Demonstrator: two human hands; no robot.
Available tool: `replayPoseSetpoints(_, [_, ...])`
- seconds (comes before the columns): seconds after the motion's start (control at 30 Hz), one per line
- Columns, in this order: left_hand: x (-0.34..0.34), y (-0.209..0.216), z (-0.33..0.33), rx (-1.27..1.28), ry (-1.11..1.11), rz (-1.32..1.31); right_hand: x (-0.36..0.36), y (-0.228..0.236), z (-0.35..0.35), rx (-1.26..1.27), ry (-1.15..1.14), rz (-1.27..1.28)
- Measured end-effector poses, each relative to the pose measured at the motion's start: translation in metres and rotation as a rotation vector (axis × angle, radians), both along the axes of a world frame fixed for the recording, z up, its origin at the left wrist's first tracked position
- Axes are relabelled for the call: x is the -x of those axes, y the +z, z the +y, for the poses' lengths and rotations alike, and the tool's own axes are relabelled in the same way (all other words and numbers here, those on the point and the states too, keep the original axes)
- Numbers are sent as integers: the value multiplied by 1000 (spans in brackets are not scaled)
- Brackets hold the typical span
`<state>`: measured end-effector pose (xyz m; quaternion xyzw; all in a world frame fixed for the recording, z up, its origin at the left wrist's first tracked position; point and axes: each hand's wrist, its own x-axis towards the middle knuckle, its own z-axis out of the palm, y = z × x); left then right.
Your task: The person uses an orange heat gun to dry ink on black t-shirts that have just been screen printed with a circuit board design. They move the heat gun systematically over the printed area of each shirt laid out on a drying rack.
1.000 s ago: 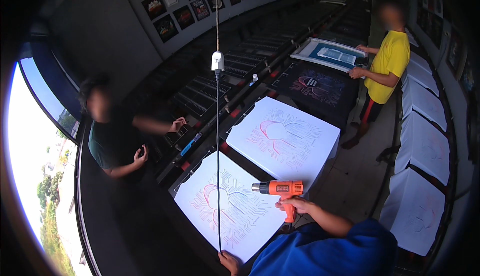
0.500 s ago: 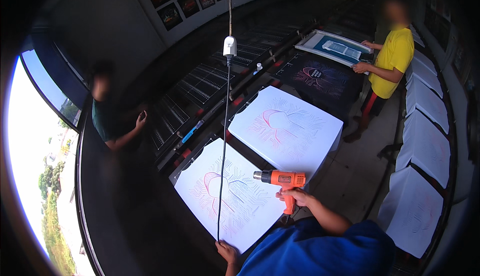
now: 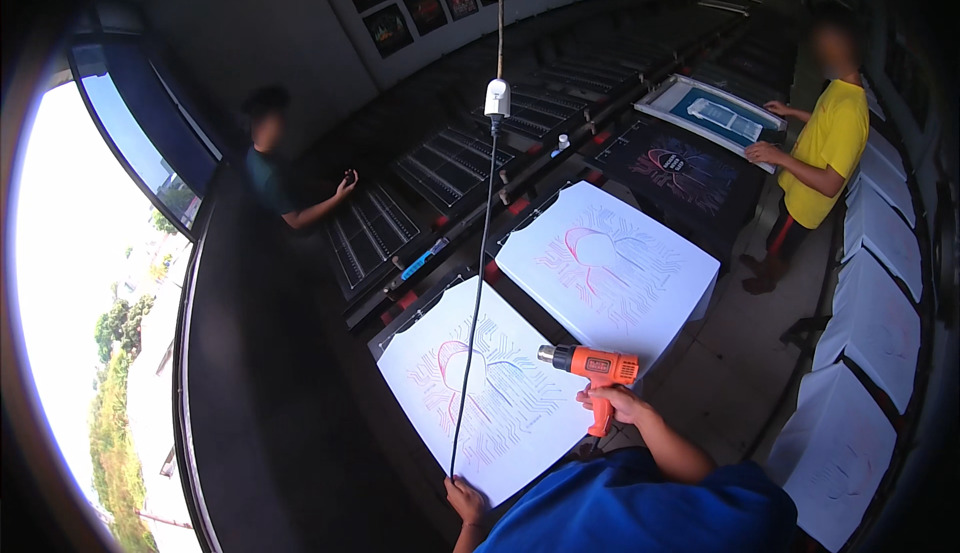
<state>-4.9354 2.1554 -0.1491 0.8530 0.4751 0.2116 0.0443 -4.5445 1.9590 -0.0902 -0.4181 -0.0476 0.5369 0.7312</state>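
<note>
My right hand (image 3: 622, 403) is wrapped round the handle of an orange heat gun (image 3: 602, 365), whose metal nozzle points left over a white printed T-shirt (image 3: 510, 433). That shirt lies flat on a board, with a red and dark circuit-like print. At its near edge, my left hand (image 3: 464, 499) is closed on a black power cord (image 3: 477, 323). The cord hangs from a white plug connector (image 3: 497, 99) and crosses in front of the shirt. A second white printed T-shirt (image 3: 650, 298) lies on the board to the right, beyond the heat gun.
A co-worker in yellow (image 3: 835, 138) holds a screen frame (image 3: 650, 103) beside a black printed shirt (image 3: 660, 161). Another person (image 3: 270, 178) stands at the far left of the long rack. White shirts (image 3: 840, 443) line the right side. A blue-handled tool (image 3: 425, 258) lies on the rail.
The whole view has shifted, so the scene sits further right and slightly lower at the back. Both hands keep their holds, and the heat gun stays over the near shirt's right side.
</note>
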Motion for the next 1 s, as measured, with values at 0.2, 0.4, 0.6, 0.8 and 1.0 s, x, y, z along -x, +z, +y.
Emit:
replayPoseSetpoints(0.2, [-3,-2,2,-2,-5,6,-1,-3,0,1,4,32])
replayPoseSetpoints(0.4, [-1,-5,4,-18,-15,27,-1,-3,0,3,10,12])
replayPoseSetpoints(0.6, [4,-9,7,-45,-29,48,0,1,-1,-3,18,32])
replayPoseSetpoints(0.8, [4,-17,12,-78,-45,71,1,4,-2,-13,-10,35])
replayPoseSetpoints(1.0, [7,-26,17,-120,-57,105,2,4,-3,-11,-20,6])
